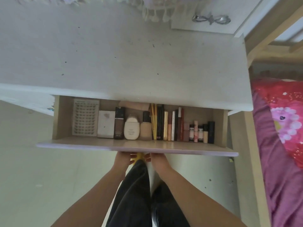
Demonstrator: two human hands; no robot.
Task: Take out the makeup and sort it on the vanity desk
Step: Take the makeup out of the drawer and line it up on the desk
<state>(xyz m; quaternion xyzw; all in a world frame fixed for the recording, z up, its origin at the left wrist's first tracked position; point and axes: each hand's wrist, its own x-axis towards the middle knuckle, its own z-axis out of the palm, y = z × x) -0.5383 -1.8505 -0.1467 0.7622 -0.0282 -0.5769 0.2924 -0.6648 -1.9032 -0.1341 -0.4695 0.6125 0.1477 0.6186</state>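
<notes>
We see the left hand point(123, 158) and right hand point(158, 159) close together under the front panel of the open drawer point(137, 147), fingers hidden so their grip is unclear, while the makeup point(144, 126) lies in a row inside that drawer, just beyond both hands, beneath the vanity desk point(114, 63).

1. The vanity desk point(114, 63) fills the upper frame; the drawer point(137, 147) stands pulled out below its front edge.
2. In the drawer, a lash tray point(85, 117) lies at the left, a box point(105, 124) just right of it.
3. Bottles point(132, 127) stand mid-drawer, pencils and sticks point(164, 123) to their right.
4. Small tubes point(201, 132) stand at the right end.
5. A bed point(282, 128) runs along the frame's right edge.
</notes>
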